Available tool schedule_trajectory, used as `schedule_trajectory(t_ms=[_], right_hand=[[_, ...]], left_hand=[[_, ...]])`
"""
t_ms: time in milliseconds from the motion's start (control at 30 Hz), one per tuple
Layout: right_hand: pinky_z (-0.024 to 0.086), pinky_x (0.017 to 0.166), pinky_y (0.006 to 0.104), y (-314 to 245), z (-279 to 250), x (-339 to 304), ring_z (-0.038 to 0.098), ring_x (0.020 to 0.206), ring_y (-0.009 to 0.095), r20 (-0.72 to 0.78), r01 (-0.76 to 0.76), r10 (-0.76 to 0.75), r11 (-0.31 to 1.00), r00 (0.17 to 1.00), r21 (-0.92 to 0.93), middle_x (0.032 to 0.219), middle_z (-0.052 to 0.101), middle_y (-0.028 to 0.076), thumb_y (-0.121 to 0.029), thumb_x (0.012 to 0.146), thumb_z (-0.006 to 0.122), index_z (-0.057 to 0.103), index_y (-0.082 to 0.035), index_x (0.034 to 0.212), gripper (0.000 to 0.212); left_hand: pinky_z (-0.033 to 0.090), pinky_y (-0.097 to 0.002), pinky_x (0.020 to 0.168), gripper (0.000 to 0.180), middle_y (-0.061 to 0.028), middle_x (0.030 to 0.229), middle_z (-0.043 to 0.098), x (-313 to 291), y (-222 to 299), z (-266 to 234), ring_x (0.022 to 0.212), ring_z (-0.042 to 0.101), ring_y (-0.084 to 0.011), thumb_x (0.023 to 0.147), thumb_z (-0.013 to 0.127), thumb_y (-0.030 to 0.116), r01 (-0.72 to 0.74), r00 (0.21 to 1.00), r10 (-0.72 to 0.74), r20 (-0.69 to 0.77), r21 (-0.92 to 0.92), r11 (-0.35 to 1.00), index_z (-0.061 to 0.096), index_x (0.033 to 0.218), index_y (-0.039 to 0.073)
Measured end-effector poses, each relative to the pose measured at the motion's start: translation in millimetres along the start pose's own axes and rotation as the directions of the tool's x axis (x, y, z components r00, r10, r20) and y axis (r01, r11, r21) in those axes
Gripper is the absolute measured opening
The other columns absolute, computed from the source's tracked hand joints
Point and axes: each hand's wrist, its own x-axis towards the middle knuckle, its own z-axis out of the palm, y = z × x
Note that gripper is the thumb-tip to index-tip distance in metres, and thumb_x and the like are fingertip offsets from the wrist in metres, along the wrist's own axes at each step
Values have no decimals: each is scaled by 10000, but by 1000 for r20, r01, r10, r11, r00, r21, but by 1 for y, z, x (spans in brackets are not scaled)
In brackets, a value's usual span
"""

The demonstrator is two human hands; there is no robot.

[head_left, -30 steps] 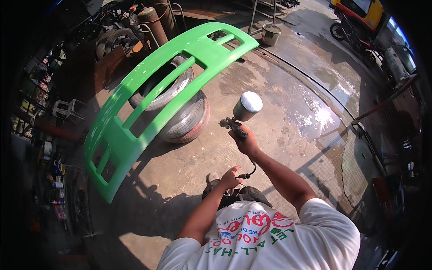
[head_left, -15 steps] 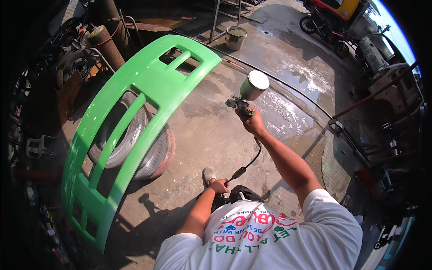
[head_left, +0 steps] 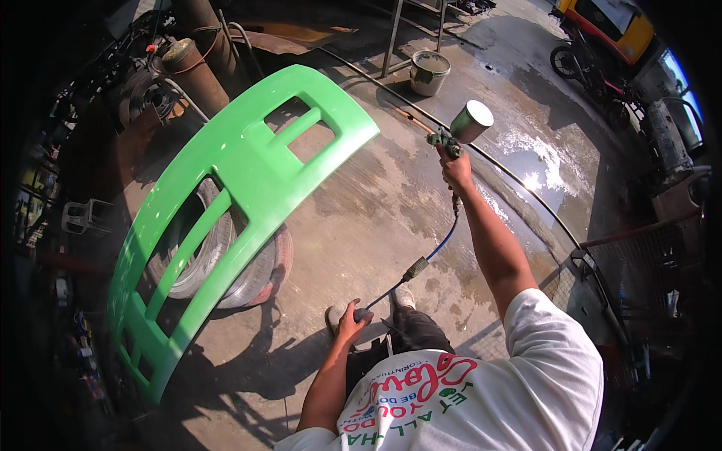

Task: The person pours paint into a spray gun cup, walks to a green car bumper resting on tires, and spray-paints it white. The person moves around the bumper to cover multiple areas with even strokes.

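My right hand (head_left: 456, 170), arm stretched forward, is closed round the grip of a spray gun (head_left: 445, 142) topped by a silver paint cup with a white lid. From the gun's base an air hose (head_left: 449, 242) with a ribbed fitting runs down to my left hand (head_left: 353, 322), whose fingers are wrapped round it near my waist. To my left a long bright green car bumper (head_left: 263, 165), with several rectangular openings, lies tilted over stacked tyres (head_left: 259, 267). A gap of bare floor separates the gun from the bumper's far right end.
A paint-stained bucket (head_left: 429, 74) stands beside a metal frame (head_left: 392, 37) ahead. Rusty gas cylinders (head_left: 197, 75) stand behind the bumper. A long hose or pipe (head_left: 519, 180) crosses the partly wet concrete on the right. A white plastic stool (head_left: 86, 217) is far left; a motorcycle (head_left: 590, 71) is far right.
My right hand and the spray gun have moved forward and right, away from me. The hose is stretched longer between my hands. My view has shifted, and both shoes show now.
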Motion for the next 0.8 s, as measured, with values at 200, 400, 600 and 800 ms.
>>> schedule_trajectory(t_ms=[200, 400, 600, 800], right_hand=[[416, 437, 374, -49, -17, 40, 517, 466, 180, 129, 69, -57, 994, 990, -87, 622, 543, 68, -536, 1010, 524, 562, -50, 996, 487], [277, 354, 277, -138, -21, -55, 354, 410, 72, 450, -175, 105, 978, 887, 117, 617, 422, -47, -552, 1006, 532, 512, -134, 1008, 418], [242, 395, 267, -212, 38, -202, 320, 438, 61, 534, -3, -50, 995, 844, 98, 640, 421, -50, -546, 992, 571, 478, -174, 958, 384], [303, 386, 284, -268, 109, -361, 384, 445, 76, 624, 87, -110, 994, 773, 68, 642, 441, -33, -562, 984, 573, 525, -136, 1049, 434]], left_hand=[[516, -398, 905, 608, -159, 1049, 720, -28, -19, 55, 1004, 691, -293, 819, 780, 525, 116, 895, -108, 433, 9, 993, 659, 1214, 79], [527, -453, 825, 619, -231, 977, 720, -145, -122, 25, 964, 699, -381, 922, 568, 623, 343, 926, -368, 88, 216, 914, 745, 1000, 34], [519, -510, 819, 595, -257, 887, 703, -224, -180, -22, 930, 682, -444, 961, 542, 579, 307, 949, -286, -136, 178, 935, 728, 960, 13], [509, -526, 715, 536, -259, 805, 676, -347, -239, -73, 836, 666, -469, 969, 565, 526, 253, 881, -227, -416, 8, 967, 699, 881, 15]])
